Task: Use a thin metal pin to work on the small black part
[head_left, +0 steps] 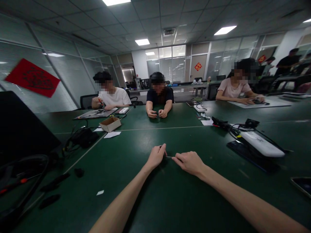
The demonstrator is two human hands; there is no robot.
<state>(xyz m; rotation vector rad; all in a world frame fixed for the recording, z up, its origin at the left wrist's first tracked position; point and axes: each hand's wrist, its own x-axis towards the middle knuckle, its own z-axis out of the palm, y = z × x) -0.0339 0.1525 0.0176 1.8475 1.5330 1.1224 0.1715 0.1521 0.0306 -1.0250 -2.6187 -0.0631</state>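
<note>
My left hand [156, 156] is closed just above the green table [143, 181], thumb uppermost, with a bit of something dark at its fingers that is too small to name. A short, thin, pale rod [169, 157] spans the gap between my two hands. Its right end is pinched between the thumb and fingers of my right hand [190, 161]. The rod's other end reaches my left fingers, and I cannot tell whether it touches what they hold.
Across the table sit three people, their hands on small items. An open cardboard box [110, 124] stands left of centre. A white power bank-like block [262, 144] and tangled cables [224, 124] lie right. Dark pieces [50, 201] and a white scrap [100, 192] lie near left.
</note>
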